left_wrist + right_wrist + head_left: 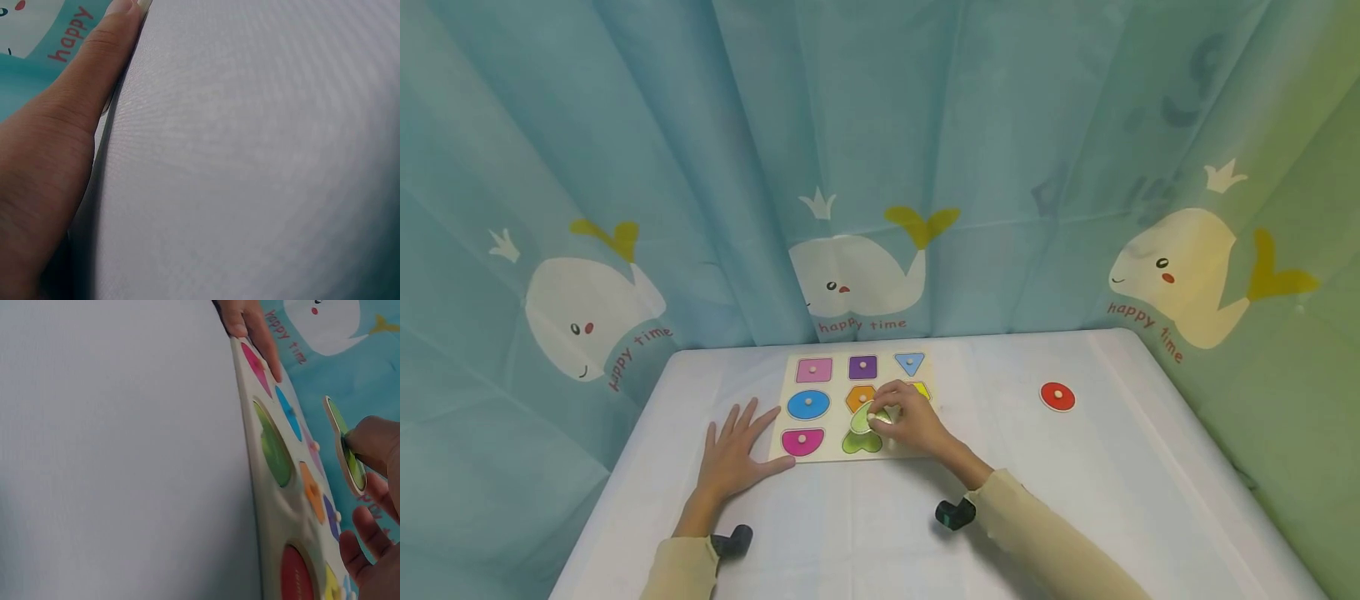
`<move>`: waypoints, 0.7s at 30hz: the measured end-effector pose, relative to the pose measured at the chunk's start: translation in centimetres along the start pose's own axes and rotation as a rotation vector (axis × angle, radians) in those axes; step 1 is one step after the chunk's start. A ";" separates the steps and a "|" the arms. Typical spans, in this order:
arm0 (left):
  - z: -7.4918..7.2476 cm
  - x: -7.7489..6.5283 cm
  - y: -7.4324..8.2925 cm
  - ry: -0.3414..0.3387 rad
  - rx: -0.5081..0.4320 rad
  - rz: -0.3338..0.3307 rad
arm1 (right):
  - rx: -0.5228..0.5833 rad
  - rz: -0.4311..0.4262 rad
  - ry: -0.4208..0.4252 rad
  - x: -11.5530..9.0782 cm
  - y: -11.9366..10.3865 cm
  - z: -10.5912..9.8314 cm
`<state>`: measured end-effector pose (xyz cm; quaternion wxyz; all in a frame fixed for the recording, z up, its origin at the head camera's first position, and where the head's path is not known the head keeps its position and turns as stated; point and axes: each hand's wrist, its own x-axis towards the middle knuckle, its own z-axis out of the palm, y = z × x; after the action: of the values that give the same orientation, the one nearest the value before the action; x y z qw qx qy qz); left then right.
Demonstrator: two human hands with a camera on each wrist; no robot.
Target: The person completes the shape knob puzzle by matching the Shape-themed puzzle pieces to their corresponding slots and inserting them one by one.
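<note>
A white peg puzzle board lies on the table with several coloured knobbed shapes in it. My right hand pinches a green puzzle piece by its knob, raised and tilted above the board. In the right wrist view the green piece is apart from the board, over its green heart-shaped recess. At the board's left side my left hand lies with fingers spread, thumb and index finger touching the board's edge. A red recess shows near the board's other end.
A round red knobbed piece lies on the white-covered table, right of the board. Behind the table hangs a blue curtain printed with whales. Dark wrist devices stick out beside both sleeves.
</note>
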<state>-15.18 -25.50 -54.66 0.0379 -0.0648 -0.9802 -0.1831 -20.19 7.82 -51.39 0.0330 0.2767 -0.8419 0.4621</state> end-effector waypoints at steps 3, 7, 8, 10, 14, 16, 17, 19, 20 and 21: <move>0.1 0.0 -0.1 -0.007 -0.002 -0.003 | 0.013 -0.002 -0.011 0.0 0.1 0.7; 0.1 0.1 -0.3 -0.022 -0.010 -0.012 | 0.032 0.018 -0.021 -0.1 0.2 1.4; 0.1 0.2 -0.3 -0.023 -0.011 -0.012 | 0.034 0.028 -0.024 -0.1 0.2 1.6; 0.1 0.2 -0.2 -0.026 -0.008 -0.013 | 0.029 0.039 -0.026 -0.1 0.3 2.0; -0.1 0.2 -0.2 -0.031 -0.008 -0.015 | 0.024 0.040 -0.033 -0.2 0.4 2.5; -0.1 0.2 -0.1 -0.031 -0.010 -0.015 | 0.025 0.032 -0.035 -0.2 0.5 2.7; -0.2 0.2 -0.1 -0.031 -0.012 -0.017 | 0.033 0.034 -0.039 -0.3 0.5 2.8; -0.2 0.2 -0.1 -0.032 -0.013 -0.019 | 0.029 0.039 -0.046 -0.4 0.5 2.9; -0.2 0.1 -0.1 -0.032 -0.013 -0.018 | 0.027 0.047 -0.050 -0.4 0.5 3.0; -0.2 0.1 -0.1 -0.031 -0.012 -0.018 | 0.024 0.056 -0.054 -0.5 0.6 3.0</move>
<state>-15.31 -25.61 -54.53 0.0208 -0.0590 -0.9801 -0.1883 -19.47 5.85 -53.73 -0.0060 0.2658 -0.8443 0.4653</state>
